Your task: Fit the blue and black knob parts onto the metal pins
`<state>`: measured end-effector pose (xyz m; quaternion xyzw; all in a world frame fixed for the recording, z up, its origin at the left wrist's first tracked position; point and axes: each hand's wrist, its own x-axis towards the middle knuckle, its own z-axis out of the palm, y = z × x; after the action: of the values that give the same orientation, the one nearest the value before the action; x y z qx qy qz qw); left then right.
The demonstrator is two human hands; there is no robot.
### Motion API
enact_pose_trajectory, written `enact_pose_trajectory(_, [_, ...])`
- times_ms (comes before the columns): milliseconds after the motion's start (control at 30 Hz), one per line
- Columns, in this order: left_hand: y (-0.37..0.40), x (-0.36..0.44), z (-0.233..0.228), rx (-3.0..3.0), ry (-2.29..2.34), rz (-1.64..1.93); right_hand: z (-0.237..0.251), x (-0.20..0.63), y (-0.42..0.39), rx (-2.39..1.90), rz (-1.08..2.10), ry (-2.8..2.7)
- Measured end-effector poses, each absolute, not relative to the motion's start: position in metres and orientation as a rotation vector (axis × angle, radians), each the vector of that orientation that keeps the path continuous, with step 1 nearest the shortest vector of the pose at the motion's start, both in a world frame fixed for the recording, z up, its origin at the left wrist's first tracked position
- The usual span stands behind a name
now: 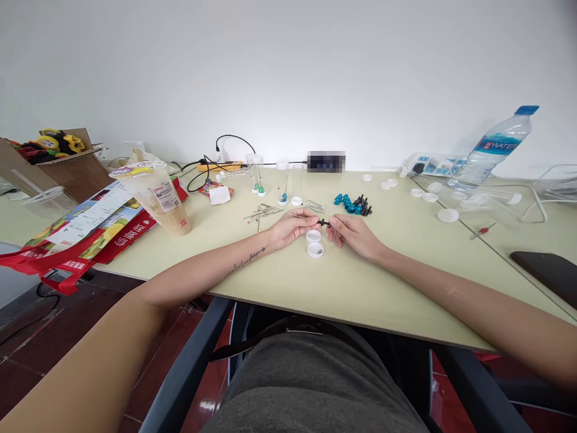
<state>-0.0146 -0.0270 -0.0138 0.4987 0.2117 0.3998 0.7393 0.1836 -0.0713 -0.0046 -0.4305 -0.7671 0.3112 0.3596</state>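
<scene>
- The left hand (295, 227) and right hand (354, 233) meet near the middle of the table (387, 288), fingertips pinched narrow on one small black screw (324, 222) held between them above the surface.
- Two white caps (314, 242) lie just below the hands.
- A heap of teal and black screws (352, 204) sits just beyond the right hand.
- Clear vials (257, 174) stand toward the far edge.
- A water bottle (494, 147) lies by the far right corner.

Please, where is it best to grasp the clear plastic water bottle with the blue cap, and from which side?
Grip the clear plastic water bottle with the blue cap around its middle body, coming from the front, table-edge side. It leans back to the right, so the side faces the person; the wall stands close behind it.
</scene>
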Motion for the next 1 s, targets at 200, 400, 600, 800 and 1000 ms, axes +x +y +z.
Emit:
enact_pose_trajectory(200, [-0.0257,-0.0148,-0.0149,1.065,0.47,0.89,-0.0025,0.1825,-0.0735,-1.079,0.764,-1.942])
enact_pose_trajectory(400, [-0.0253,-0.0145,-0.0146,1.078,0.472,0.891,-0.0041,0.1828,-0.0728,-1.071,0.721,-1.945])
enact_pose_trajectory(600, [-0.0242,-0.0148,-0.0162,1.091,0.45,0.887,-0.0024,0.1827,-0.0742,-1.094,0.749,-1.954])
enact_pose_trajectory(800, [-0.0239,-0.0151,-0.0165,1.101,0.464,0.877,0.0012,0.1816,-0.0766,-1.106,0.761,-1.978])
enact_pose_trajectory(1000, [-0.025,-0.0147,-0.0149,1.097,0.464,0.873,0.0012,0.1813,-0.0766,-1.099,0.775,-1.999])
